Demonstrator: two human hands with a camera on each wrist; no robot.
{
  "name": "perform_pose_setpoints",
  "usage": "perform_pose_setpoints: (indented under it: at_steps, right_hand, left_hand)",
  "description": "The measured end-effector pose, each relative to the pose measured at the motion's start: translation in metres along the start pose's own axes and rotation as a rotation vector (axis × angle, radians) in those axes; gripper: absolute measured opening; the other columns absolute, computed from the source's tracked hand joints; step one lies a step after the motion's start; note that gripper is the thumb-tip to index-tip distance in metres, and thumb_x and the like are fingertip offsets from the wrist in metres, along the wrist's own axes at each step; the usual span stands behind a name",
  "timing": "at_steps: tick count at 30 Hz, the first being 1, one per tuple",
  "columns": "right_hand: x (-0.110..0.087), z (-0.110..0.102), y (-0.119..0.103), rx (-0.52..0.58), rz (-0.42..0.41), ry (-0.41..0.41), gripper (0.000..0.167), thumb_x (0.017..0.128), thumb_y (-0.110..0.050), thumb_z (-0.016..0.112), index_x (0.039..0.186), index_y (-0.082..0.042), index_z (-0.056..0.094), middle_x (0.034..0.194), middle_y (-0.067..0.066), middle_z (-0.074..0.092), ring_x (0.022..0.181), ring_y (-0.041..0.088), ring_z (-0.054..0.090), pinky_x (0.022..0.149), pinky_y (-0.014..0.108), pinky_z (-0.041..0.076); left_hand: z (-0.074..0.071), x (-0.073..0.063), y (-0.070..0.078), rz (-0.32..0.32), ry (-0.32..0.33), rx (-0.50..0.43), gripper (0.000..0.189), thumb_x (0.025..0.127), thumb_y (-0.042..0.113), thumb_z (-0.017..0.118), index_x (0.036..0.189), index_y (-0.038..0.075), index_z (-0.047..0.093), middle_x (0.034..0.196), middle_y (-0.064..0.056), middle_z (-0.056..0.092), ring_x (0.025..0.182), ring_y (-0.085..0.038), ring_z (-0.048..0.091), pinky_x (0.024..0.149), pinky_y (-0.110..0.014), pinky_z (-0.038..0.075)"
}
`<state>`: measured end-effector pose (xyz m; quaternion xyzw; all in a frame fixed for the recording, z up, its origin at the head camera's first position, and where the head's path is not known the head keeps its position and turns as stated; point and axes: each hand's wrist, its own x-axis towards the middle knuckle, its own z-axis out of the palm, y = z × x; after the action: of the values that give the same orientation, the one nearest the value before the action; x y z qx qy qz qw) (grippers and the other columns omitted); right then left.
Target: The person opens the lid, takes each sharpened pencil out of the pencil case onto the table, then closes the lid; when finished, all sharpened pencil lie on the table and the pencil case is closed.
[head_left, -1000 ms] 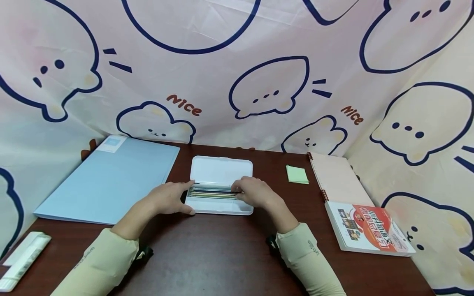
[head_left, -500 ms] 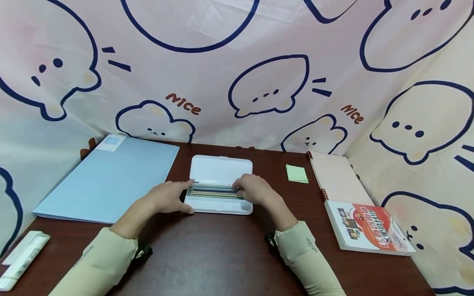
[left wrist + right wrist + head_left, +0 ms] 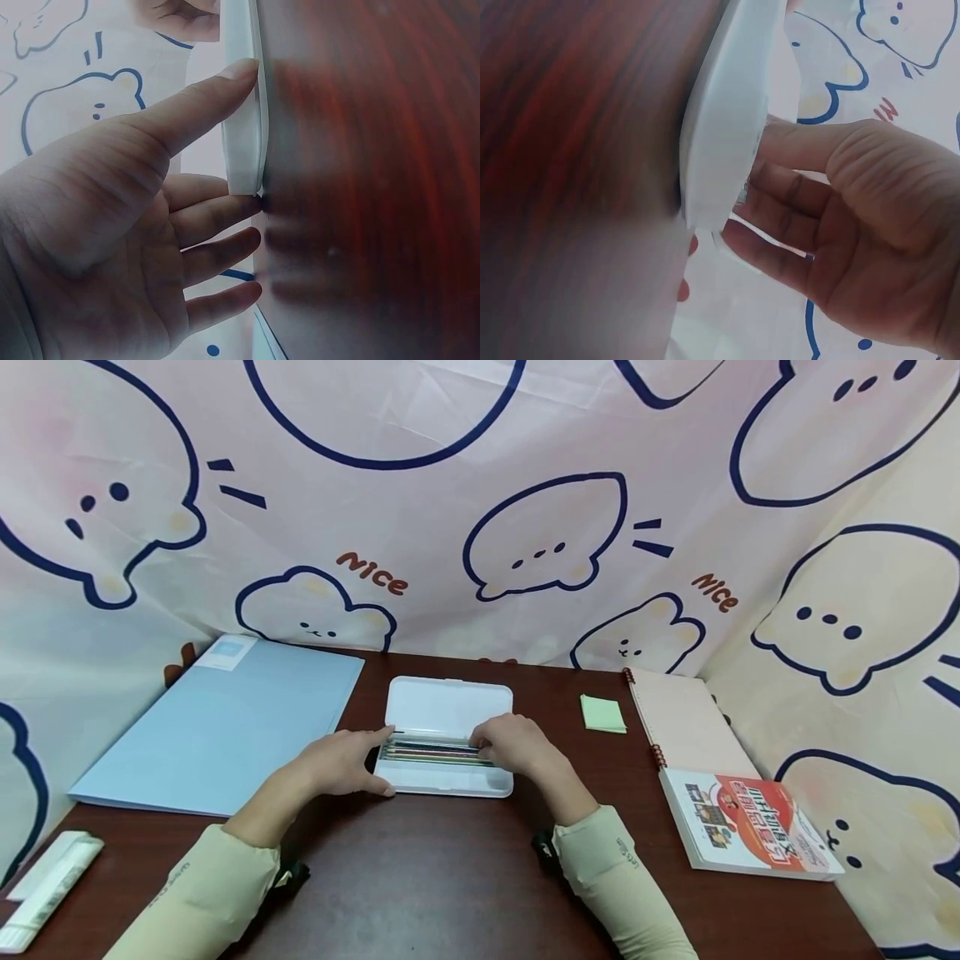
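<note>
A white pencil case (image 3: pixel 450 783) lies with its lid (image 3: pixel 450 704) raised behind it. Several thin coloured pencils (image 3: pixel 427 753) lie lengthwise in the tray. My left hand (image 3: pixel 337 762) holds the left end of the case, thumb along the front wall and index finger near the hinge; its other fingers (image 3: pixel 225 255) stretch beyond the end. Over the right end, my right hand (image 3: pixel 517 746) reaches in with bent fingers and grips at the pencils' ends. In the right wrist view the case wall (image 3: pixel 724 142) hides its thumb tip and the pencils.
A large blue folder (image 3: pixel 232 727) lies at the left and a white-green box (image 3: pixel 52 889) at the front left. Green sticky notes (image 3: pixel 602 714) sit right of the case. A spiral notebook (image 3: pixel 690 718) and a red-and-white book (image 3: pixel 750 822) lie at the right, beside the patterned curtain (image 3: pixel 435 527).
My right fingers have shifted slightly and drawn closer together at the pencils, whose order and colours on show have changed. The left hand keeps its place on the case.
</note>
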<state>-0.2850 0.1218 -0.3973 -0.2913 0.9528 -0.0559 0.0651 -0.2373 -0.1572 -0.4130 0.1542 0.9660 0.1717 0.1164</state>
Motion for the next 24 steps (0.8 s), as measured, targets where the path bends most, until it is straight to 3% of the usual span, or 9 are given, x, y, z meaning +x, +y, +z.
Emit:
perform_pose_setpoints:
  at_steps: [8, 24]
  right_hand:
    - [-0.007, -0.013, 0.013, 0.019, -0.018, 0.061, 0.018, 0.096, -0.015, 0.070, 0.109, -0.022, 0.080, 0.106, -0.005, 0.077, 0.083, 0.011, 0.062, 0.070, 0.029, 0.051]
    - [-0.036, -0.032, 0.063, 0.110, 0.046, 0.210, 0.017, 0.093, -0.013, 0.074, 0.107, -0.021, 0.079, 0.101, -0.004, 0.077, 0.088, 0.013, 0.066, 0.081, 0.036, 0.055]
  left_hand:
    - [0.000, 0.001, 0.000, 0.011, 0.009, -0.005, 0.099, 0.076, 0.051, 0.085, 0.154, 0.007, 0.043, 0.143, -0.019, 0.059, 0.125, -0.037, 0.059, 0.100, -0.057, 0.049]
    - [0.001, 0.000, -0.001, 0.003, 0.012, -0.015, 0.100, 0.074, 0.054, 0.086, 0.154, 0.009, 0.044, 0.144, -0.017, 0.059, 0.126, -0.037, 0.058, 0.099, -0.056, 0.049]
